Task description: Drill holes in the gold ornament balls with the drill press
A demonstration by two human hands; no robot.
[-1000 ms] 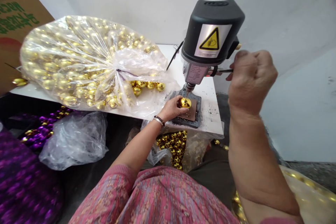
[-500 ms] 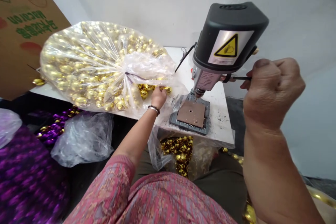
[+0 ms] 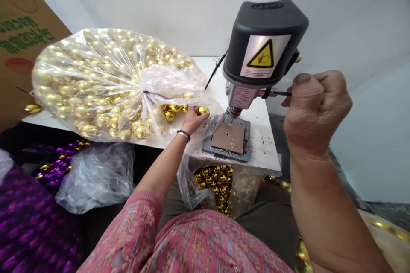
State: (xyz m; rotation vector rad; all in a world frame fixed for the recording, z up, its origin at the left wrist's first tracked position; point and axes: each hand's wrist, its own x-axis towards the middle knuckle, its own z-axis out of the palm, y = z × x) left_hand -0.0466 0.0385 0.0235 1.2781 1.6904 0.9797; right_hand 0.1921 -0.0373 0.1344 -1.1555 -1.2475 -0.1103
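Note:
My left hand (image 3: 193,120) is closed on a shiny gold ball (image 3: 203,111) at the mouth of a clear plastic bag (image 3: 105,81). More gold balls (image 3: 169,115) lie in the opening beside my fingers. At the right, my right hand (image 3: 315,111) is wrapped round the lever (image 3: 282,93) of a bench drill press (image 3: 265,47). The drill's chuck (image 3: 235,112) points down over a brown board (image 3: 228,137) with a small hole in it. That board rests on the grey base plate (image 3: 246,153).
White table (image 3: 261,123) carries scattered shavings around the base. Below it, an open bag holds gold balls (image 3: 216,183). At left are a purple shiny bag (image 3: 28,222), a crumpled clear bag (image 3: 96,175) and a cardboard box (image 3: 22,47). A black cable (image 3: 215,71) runs behind the drill.
My left hand has drawn slightly toward the drill with a gold ball at its fingertips. My right hand stays on the lever. The whole view has shifted a little.

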